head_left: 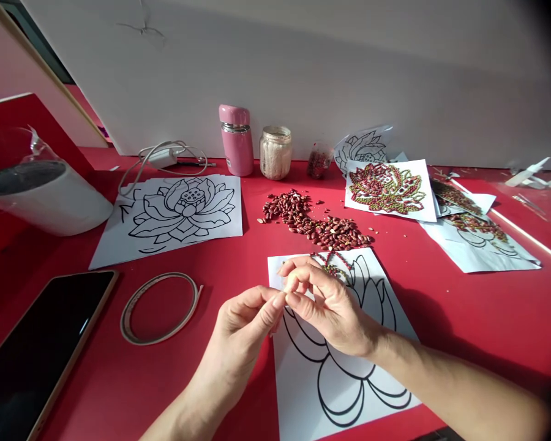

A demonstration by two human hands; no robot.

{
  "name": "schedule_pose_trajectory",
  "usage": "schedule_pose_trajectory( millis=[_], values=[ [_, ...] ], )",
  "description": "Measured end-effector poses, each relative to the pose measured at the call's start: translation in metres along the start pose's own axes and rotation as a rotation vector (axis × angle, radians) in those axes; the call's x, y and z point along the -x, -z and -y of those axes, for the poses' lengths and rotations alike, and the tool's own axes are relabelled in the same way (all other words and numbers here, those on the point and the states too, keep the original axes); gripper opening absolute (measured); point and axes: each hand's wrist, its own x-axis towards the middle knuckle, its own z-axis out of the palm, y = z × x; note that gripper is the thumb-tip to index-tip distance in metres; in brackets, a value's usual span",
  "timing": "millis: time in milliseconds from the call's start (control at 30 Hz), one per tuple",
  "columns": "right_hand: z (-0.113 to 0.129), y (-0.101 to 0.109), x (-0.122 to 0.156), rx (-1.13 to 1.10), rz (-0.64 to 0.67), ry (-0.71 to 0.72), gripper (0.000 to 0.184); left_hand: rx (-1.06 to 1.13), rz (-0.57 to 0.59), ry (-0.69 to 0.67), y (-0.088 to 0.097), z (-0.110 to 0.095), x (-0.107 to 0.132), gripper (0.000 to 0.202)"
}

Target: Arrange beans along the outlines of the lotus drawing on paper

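Above a sheet with a lotus outline (344,398), my left hand (245,324) and my right hand (330,306) meet at their fingertips. Both are closed in a pinch, thumb against fingers. Whatever is between the fingertips is too small or too hidden to name. Near the sheet's top, partly behind my right hand, rows of red and green seeds or beans (334,268) lie along the drawn lines. Just beyond the sheet is a loose pile of reddish-brown beans (330,229). To the left of my left hand lies a thin roll of tape (126,318).
A phone (46,343) lies at the left, near a white container (68,202). Lotus printouts (202,229) lie behind the tape. Along the back stand a pink flask (237,144), a glass jar (275,156) and a small bean container (319,162). A seed-covered lotus picture (390,188) rests at right.
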Motion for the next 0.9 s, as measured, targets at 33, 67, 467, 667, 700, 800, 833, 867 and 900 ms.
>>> schedule_pose_trajectory(
  millis=[33, 67, 467, 667, 700, 800, 833, 867, 900],
  values=[
    [-0.001, 0.000, 0.000, 0.009, -0.015, 0.011, 0.006, -0.001, -0.006, -0.006, 0.000, -0.001, 0.000, 0.022],
    [-0.002, 0.000, 0.000, 0.020, -0.024, 0.018, 0.007, -0.004, -0.014, -0.015, 0.000, -0.002, 0.000, 0.021],
    [0.001, 0.021, -0.005, 0.146, 0.054, 0.086, 0.006, -0.274, 0.004, -0.083, -0.008, -0.008, 0.001, 0.027],
    [-0.010, 0.041, -0.011, 0.116, -0.115, -0.040, 0.011, -0.825, -0.006, -0.385, -0.014, -0.001, 0.005, 0.019],
    [-0.013, 0.044, -0.011, 0.141, -0.106, -0.061, 0.011, -0.956, -0.002, -0.453, -0.014, 0.001, 0.006, 0.020],
    [-0.021, 0.047, -0.010, 0.268, 0.025, -0.110, 0.009, -1.210, 0.000, -0.576, -0.014, 0.010, 0.007, 0.022],
    [-0.022, 0.046, -0.008, 0.307, 0.066, -0.116, 0.007, -1.255, -0.002, -0.584, -0.014, 0.013, 0.006, 0.023],
    [-0.022, 0.044, -0.007, 0.344, 0.097, -0.121, 0.006, -1.288, 0.001, -0.583, -0.013, 0.015, 0.006, 0.023],
    [-0.021, 0.042, -0.005, 0.379, 0.117, -0.125, 0.006, -1.312, 0.006, -0.576, -0.013, 0.018, 0.005, 0.022]
  ],
)
